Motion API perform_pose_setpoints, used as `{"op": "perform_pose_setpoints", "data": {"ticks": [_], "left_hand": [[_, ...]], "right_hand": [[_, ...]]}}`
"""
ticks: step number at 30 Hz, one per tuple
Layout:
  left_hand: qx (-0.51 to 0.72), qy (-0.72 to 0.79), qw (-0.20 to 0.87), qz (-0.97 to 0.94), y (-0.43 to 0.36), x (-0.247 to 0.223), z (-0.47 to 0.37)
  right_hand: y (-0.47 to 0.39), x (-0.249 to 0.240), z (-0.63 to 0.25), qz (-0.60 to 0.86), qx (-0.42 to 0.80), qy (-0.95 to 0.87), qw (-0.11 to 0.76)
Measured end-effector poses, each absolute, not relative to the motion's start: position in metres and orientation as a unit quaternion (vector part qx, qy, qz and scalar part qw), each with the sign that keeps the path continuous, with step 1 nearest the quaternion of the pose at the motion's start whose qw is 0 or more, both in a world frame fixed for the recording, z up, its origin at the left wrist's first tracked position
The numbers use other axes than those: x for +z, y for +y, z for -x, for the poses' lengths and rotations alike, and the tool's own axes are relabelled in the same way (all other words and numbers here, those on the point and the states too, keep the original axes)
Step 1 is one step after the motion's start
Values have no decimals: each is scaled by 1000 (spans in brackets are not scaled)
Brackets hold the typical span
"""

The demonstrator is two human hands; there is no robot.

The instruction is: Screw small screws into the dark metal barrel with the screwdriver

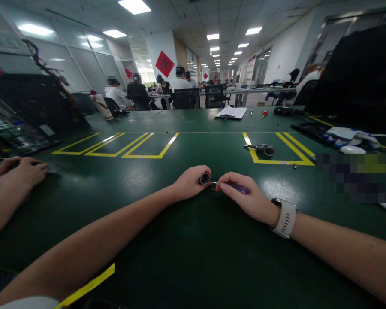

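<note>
The left hand's point(193, 184) grip is closed round a short metal cylinder point(205, 178), fingers curled behind it and its round, hollow end turned up toward the wearer. The right hand's point(239, 195) grip is narrow, thumb and fingers pinched about a slim screwdriver point(241, 189) with a smooth purple handle. Its thin, bright shaft points left at the cylinder; whether the tip touches cannot be told. Both are held above the middle of the bench point(193, 253), between its near and far edges, and a tiny dark nut point(212, 189) lies just below the shaft.

The bench top is dark green, smooth and faintly glossy. Toward its far right corner, a second metal part point(266, 149), a hollow cup with a narrow stem, lies on its side across a yellow tape line point(253, 155).

The left forearm reaches in from the near left corner, nearly straight at the wrist. The right comes from the right edge, a pale-strapped watch point(284, 218) on its wrist. By the left edge rests a co-worker's hand point(25, 174).
</note>
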State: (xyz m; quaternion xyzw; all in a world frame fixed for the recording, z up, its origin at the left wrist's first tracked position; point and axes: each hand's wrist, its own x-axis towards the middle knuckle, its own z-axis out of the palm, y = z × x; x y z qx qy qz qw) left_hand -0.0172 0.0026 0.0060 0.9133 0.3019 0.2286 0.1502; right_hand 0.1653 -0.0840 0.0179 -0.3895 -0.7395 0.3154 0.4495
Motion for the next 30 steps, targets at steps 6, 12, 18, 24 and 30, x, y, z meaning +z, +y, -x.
{"op": "perform_pose_setpoints", "data": {"ticks": [6,12,18,24,30], "left_hand": [[224,284,131,-923,2,7,17],[235,279,109,-925,1,7,18],[269,291,146,-906,2,8,19],[296,277,162,-900,3,6,19],[301,296,160,-892,4,6,19]], "right_hand": [[-83,17,-165,408,306,-729,457],[-79,15,-170,400,366,-709,451],[-72,9,-174,355,505,-626,477],[-69,10,-174,333,597,-562,466],[-70,10,-170,343,577,-564,482]]}}
